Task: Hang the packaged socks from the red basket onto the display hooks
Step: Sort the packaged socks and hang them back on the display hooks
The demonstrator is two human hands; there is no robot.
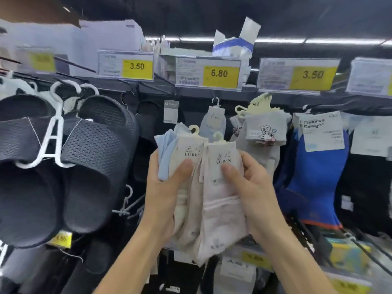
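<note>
Overlapping sock packs (220, 194); rear stack (186, 154) half-hidden

1 head-worn view, forward and slightly down, close to the display rack (212, 92)

Fingers of left hand (163, 194) and right hand (254, 192) hidden behind sock packs (220, 200); leftmost price tag (42, 59) blurred unreadable.

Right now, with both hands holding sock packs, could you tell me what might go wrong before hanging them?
The left hand grips fanned packs; the light blue socks at its edge could slip out. The pink socks in the right hand might land under the wrong tag: the 6.80 label and 3.50 label sit adjacent.
</note>
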